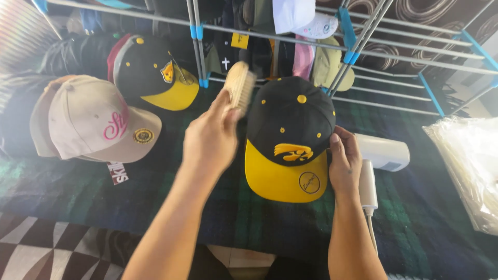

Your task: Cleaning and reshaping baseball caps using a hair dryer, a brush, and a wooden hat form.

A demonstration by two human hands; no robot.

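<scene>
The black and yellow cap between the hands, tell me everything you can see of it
The black and yellow cap lies flat on dark plaid cloth, brim toward the camera. Its crown is black fabric with yellow eyelets, a yellow top button and a yellow embroidered emblem; the brim is yellow with a round sticker. The right hand steadies its right edge. The left hand holds a wooden brush by its upper left side; contact is unclear.

Motion-blurred brush; plastic bag edge-cropped
</scene>
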